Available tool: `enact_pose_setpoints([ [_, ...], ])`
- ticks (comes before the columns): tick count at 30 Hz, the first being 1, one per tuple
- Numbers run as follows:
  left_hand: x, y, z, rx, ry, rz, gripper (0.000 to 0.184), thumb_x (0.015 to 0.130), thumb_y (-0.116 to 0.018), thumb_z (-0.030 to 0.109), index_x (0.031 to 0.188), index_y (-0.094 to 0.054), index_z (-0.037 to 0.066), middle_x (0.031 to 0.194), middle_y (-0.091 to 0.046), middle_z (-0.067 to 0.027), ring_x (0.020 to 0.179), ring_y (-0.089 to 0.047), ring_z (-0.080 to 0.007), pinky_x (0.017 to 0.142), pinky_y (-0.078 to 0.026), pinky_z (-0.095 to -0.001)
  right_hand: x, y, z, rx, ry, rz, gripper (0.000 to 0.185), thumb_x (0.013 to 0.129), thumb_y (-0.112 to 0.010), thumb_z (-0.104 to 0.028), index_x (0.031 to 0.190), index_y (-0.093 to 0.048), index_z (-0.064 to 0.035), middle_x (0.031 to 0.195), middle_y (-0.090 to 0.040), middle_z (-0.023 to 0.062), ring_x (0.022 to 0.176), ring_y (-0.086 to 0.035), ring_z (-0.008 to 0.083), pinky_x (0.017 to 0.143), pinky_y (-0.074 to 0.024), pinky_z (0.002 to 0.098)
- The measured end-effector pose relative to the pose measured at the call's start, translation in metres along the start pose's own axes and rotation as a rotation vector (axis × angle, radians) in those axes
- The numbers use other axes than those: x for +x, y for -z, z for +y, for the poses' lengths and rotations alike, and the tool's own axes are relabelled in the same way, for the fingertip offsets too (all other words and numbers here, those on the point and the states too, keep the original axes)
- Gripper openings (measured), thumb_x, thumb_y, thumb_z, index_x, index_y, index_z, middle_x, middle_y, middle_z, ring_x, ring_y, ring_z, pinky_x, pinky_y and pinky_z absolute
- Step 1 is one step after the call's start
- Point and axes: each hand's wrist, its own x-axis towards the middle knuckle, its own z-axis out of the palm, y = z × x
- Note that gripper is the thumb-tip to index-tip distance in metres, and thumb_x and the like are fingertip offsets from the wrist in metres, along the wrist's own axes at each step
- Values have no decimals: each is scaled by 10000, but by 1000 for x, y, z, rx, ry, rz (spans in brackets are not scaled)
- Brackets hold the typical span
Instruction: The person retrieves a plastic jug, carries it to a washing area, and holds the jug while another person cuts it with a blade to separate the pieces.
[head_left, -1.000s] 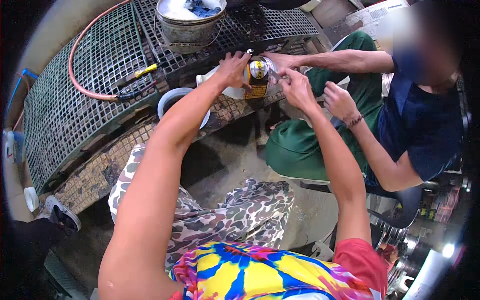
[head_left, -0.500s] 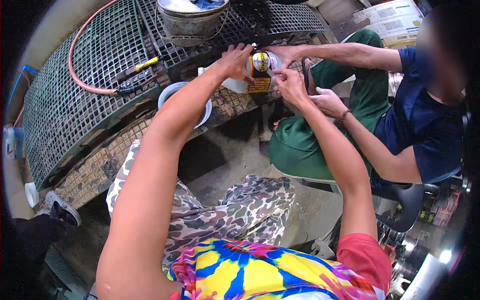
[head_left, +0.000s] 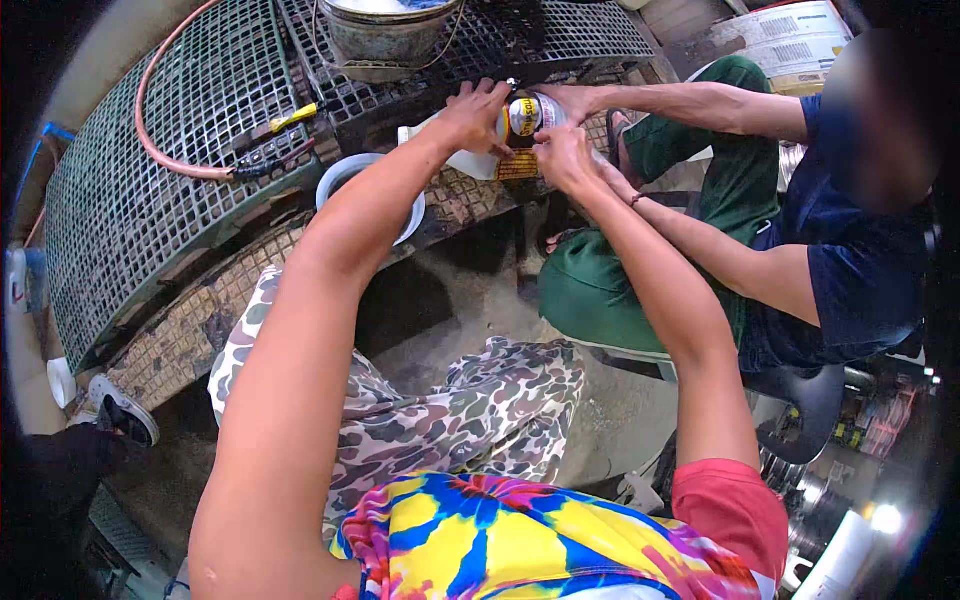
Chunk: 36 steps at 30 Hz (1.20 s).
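A white plastic jug (head_left: pixel 472 166) with a yellow, black and orange label (head_left: pixel 517 165) sits on the tiled ledge in front of me. My left hand (head_left: pixel 476 118) grips it from the left, thumb toward me and fingers on the far side. Against the right part of the label is my right hand (head_left: pixel 567 158), its fingers closed; whatever they pinch is too small to make out. A co-worker's hand (head_left: pixel 574 103) steadies the jug's right end. That person's other hand (head_left: pixel 618 184) is close beside my right wrist and partly hidden by it.
A metal bucket (head_left: pixel 385 45) with whitish contents stands on the black grating behind the jug. Left of the jug is a grey-blue bowl (head_left: pixel 330 180). A pink hose (head_left: pixel 145 95) curves over the green grating (head_left: pixel 100 230). The co-worker sits at the right, green-trousered knees near the ledge.
My right hand has moved slightly left and up, closer against the label. The co-worker's lower hand has shifted left, behind my right wrist. My left hand keeps its place.
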Motion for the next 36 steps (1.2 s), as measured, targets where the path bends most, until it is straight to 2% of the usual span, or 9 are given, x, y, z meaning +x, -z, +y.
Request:
enact_pose_setpoints([
  [5,0,0,0,-15,-15,33,1083,474,-865,473,1332,-328,87,1265,-438,-206,1158,-416,-463,917,-394,-587,1,8,-1,-21,88,-19,184,745,-580,-105,852,-693,-5,876,-632,284,821,-626,441,777,-509,483],
  [10,-6,11,9,-20,3,28,988,500,-856,476,1260,-369,73,1214,-466,-218,1111,-441,-468,913,-397,-566,-5,7,-7,-6,85,24,188,735,-583,-107,852,-692,-7,846,-626,287,822,-626,427,768,-505,488],
  [12,-6,8,10,-28,7,44,999,501,-854,478,1275,-363,82,1222,-466,-210,1109,-442,-466,911,-401,-561,-2,-4,-5,23,151,88,181,734,-584,-104,849,-691,-15,818,-623,280,816,-619,431,768,-498,495],
  [16,0,2,1,-25,-4,102,1026,497,-852,484,1303,-353,91,1233,-463,-206,1119,-439,-464,925,-397,-549,-18,6,-13,46,72,29,166,755,-563,-98,832,-687,-19,821,-621,274,800,-618,432,757,-494,503],
  [25,6,11,3,-76,73,31,1099,473,-852,520,1327,-336,60,1297,-429,-246,1215,-380,-482,1030,-290,-542,-35,5,-22,-56,84,32,172,796,-543,-97,849,-676,-1,808,-626,272,773,-626,432,718,-503,505],
  [28,12,12,-2,-78,80,-19,1126,473,-846,556,1333,-337,38,1321,-419,-253,1247,-371,-458,1040,-307,-507,-39,-3,-17,-35,65,44,160,791,-557,-97,862,-665,-2,837,-623,270,787,-629,422,697,-514,491],
  [32,25,2,-10,-123,165,-67,1148,468,-861,533,1381,-308,110,1345,-419,-184,1251,-391,-432,1008,-388,-482,-36,-23,-15,-209,15,29,136,791,-590,-87,888,-649,-11,842,-640,224,773,-639,402,693,-511,484],
  [35,33,12,-19,-147,160,-68,1155,477,-844,576,1375,-328,64,1333,-430,-211,1246,-410,-404,1017,-387,-427,-46,-7,-7,7,109,89,156,797,-620,-102,919,-644,-8,827,-649,213,749,-647,375,701,-504,474],
  [36,33,11,-20,-149,151,-66,1165,480,-833,600,1369,-336,33,1320,-442,-230,1241,-415,-400,1022,-377,-430,-44,-8,-6,122,-18,88,168,794,-656,-143,877,-648,3,812,-648,223,758,-646,364,704,-493,470],
])
